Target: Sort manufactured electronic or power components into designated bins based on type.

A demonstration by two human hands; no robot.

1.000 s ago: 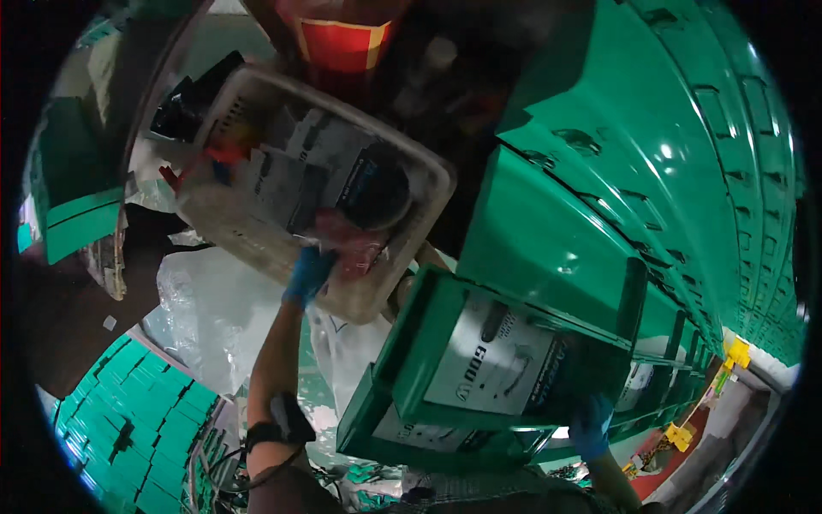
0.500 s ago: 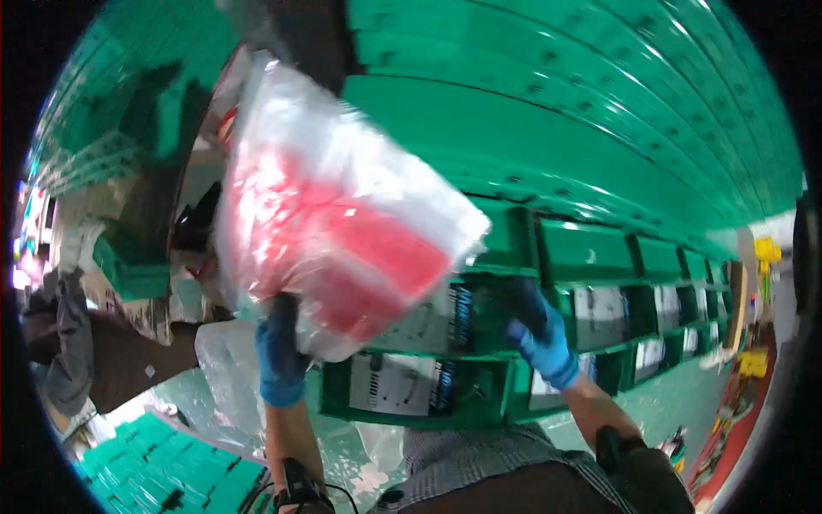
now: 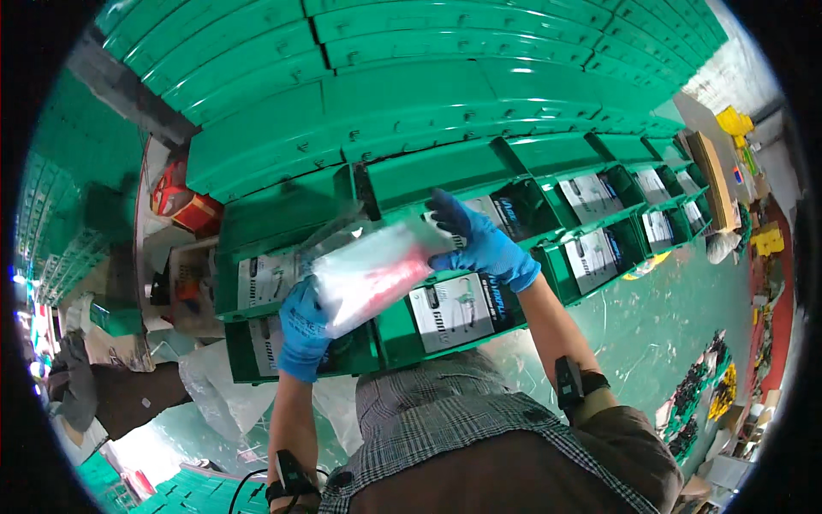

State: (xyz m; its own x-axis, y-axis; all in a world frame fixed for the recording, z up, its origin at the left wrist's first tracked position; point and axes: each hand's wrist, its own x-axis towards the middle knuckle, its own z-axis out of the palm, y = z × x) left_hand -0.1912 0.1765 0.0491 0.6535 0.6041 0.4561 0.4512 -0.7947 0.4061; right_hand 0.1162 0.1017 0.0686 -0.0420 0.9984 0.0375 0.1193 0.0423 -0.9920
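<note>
Both gloved hands gripped a clear plastic bag [image 3: 372,276] w/ red contents at frame centre: left hand [image 3: 304,330] pinched its lower-left end, right hand [image 3: 479,240] closed on the upper-right edge, just in front of the green bins [image 3: 445,308] w/ white labels. Done well, it needed the bag kept taut and level btwn both hands, lined up w/ one bin mouth, grip firm as the film looked slippery.

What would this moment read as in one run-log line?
left hand: grips lower end of clear plastic bag with red contents | right hand: holds bag's upper end | place: in front of green bins with boxed goods
</note>
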